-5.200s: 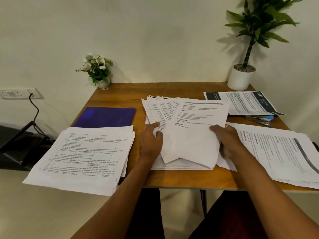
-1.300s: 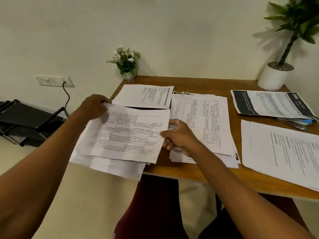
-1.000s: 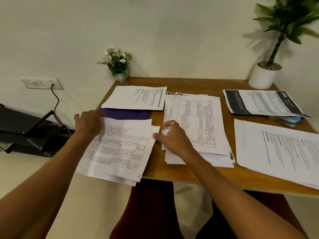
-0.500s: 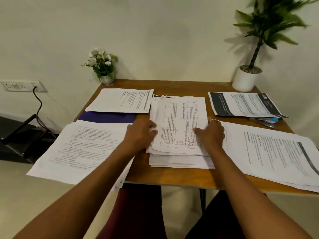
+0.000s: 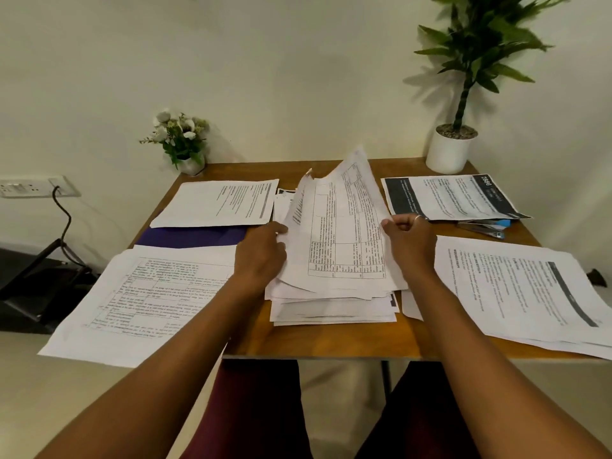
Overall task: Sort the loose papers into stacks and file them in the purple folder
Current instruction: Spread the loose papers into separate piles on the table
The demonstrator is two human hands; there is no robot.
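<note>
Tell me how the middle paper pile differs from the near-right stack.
The middle pile is thick and ragged; the near-right stack is thinner and tidier. The pile's top sheets are lifted between the left hand and right hand; the near-right stack lies flat, untouched. The top sheets show a grid; the stack's top page shows text with a dark band. Both are white printed paper.

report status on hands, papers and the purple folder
Left grip and right grip hold the lifted sheets by their side edges, above the centre pile. Purple folder flat, partly covered by text sheet and left stack.
</note>
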